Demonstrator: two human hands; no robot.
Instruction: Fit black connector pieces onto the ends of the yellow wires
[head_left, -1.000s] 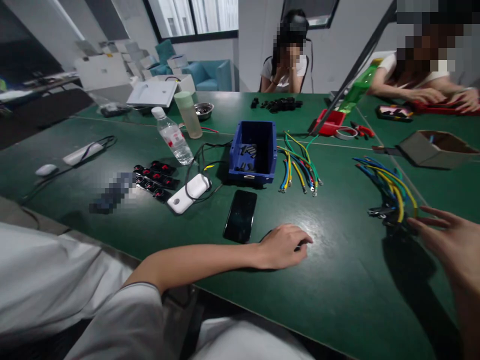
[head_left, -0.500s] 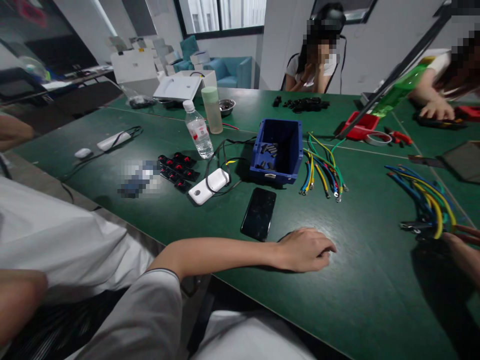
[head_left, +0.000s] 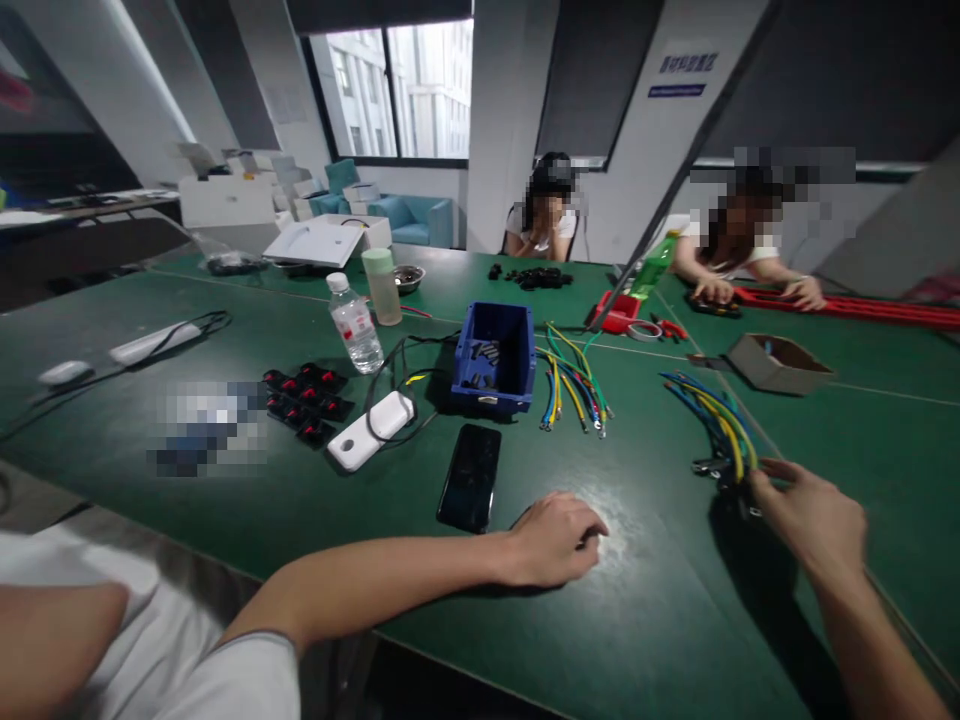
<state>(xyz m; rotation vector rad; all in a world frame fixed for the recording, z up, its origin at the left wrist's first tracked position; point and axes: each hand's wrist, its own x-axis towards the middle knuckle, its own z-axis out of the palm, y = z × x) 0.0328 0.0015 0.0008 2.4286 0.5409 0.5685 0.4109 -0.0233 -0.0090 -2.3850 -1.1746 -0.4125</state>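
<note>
My left hand (head_left: 559,540) rests on the green table (head_left: 637,620), its fingers curled in loosely, with nothing visible in them. Just beyond it lies a black phone (head_left: 470,478). On the right, my right hand (head_left: 814,520) has its thumb and fingers closed at the near end of a bundle of blue, yellow and green cables (head_left: 716,415). Black pieces and metal terminals show at that end; the fingers partly hide it. A second spread of coloured cables (head_left: 574,385) lies beside the blue bin (head_left: 493,360), which holds small dark pieces.
Left of the phone lie a white power strip (head_left: 371,430) and black-and-red pieces (head_left: 306,400). A water bottle (head_left: 356,325) and a green-capped bottle (head_left: 382,285) stand behind. A cardboard box (head_left: 780,365) is at right. Two people sit opposite; one touches a red strip (head_left: 862,308).
The view has swung right and up, so the table items appear further left and lower. My right hand and forearm now show more fully. My left hand keeps its curled pose on the table.
</note>
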